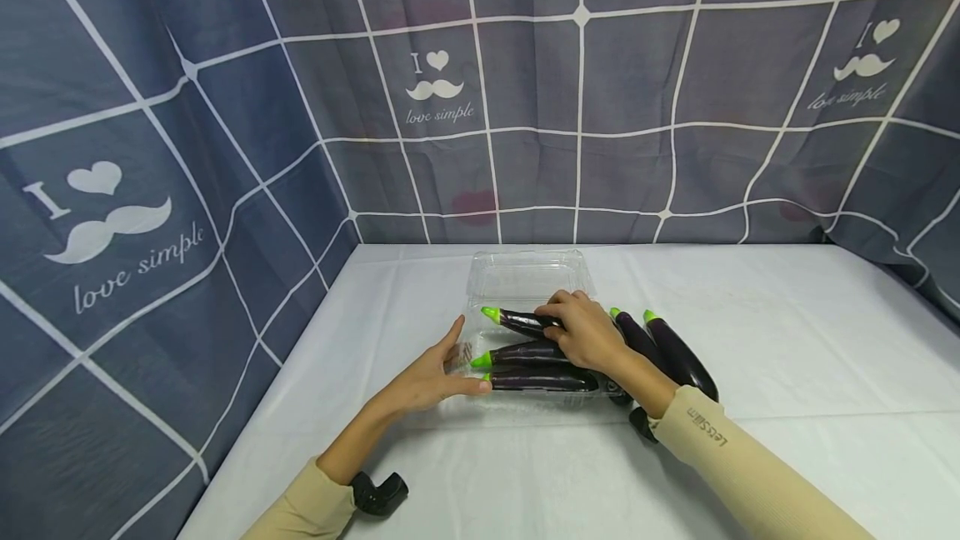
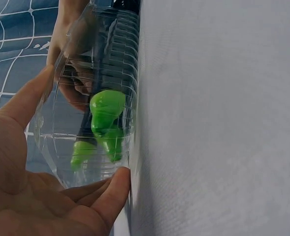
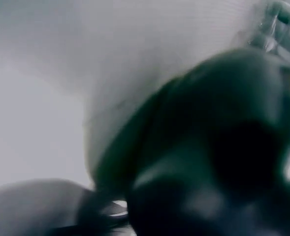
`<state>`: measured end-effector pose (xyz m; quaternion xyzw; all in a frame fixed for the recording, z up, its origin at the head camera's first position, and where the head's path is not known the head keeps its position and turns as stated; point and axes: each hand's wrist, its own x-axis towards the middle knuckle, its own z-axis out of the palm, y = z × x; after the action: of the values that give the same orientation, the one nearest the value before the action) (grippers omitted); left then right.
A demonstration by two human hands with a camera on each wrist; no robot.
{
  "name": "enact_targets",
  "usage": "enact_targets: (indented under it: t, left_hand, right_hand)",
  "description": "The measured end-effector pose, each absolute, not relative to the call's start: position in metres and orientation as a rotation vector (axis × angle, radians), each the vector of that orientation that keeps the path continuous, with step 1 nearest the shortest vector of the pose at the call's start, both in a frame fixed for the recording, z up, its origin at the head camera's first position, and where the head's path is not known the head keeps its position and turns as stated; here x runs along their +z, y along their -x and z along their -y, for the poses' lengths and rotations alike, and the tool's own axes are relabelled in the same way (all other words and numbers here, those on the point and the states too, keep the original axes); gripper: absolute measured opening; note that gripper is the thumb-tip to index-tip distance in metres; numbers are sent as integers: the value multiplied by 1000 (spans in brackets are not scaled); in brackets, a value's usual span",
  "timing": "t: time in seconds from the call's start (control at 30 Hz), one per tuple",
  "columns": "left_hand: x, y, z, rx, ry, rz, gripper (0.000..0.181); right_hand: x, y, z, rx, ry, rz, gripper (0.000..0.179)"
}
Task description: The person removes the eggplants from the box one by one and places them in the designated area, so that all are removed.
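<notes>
I see an eggplant point(image 1: 525, 322) in the right hand point(image 1: 588, 332), its fingers clamped on the dark body, green tip toward the left; it is at the back of a clear plastic box point(image 1: 491, 338), though I cannot tell whether it touches the bottom. Two more eggplants point(image 1: 536, 380) lie in the box, in front of it. The left hand point(image 1: 423, 377) spans the box's left end, thumb and fingers spread apart. The lid point(image 1: 528, 275) lies open behind. Another pair of eggplants point(image 1: 681, 358) rests right of the box on the table point(image 1: 810, 340), covered in creased white cloth. Grey-blue curtains point(image 1: 525, 98), white-gridded, printed "love simple", hang behind and at left. My right-wrist feed is mostly dark blur.
</notes>
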<state>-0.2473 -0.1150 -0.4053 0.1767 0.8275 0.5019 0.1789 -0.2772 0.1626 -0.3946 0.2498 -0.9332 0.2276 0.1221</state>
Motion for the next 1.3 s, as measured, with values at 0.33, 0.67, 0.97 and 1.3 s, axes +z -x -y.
enact_targets:
  t: [0.33, 0.67, 0.97, 1.3]
  left_hand:
    - [-406, 247, 116, 1415, -488, -2343, 115]
    - [-405, 247, 115, 1416, -484, -2344, 114]
    - [-404, 247, 115, 1429, -496, -2329, 115]
    - [-404, 246, 115, 1428, -497, -2326, 114]
  right_hand:
    - [-397, 280, -165, 788, -815, 2599, 29]
    - [-396, 281, -169, 825, -831, 2596, 23]
    - [-393, 281, -169, 808, -795, 2674, 31]
    - [-397, 280, -169, 823, -803, 2615, 28]
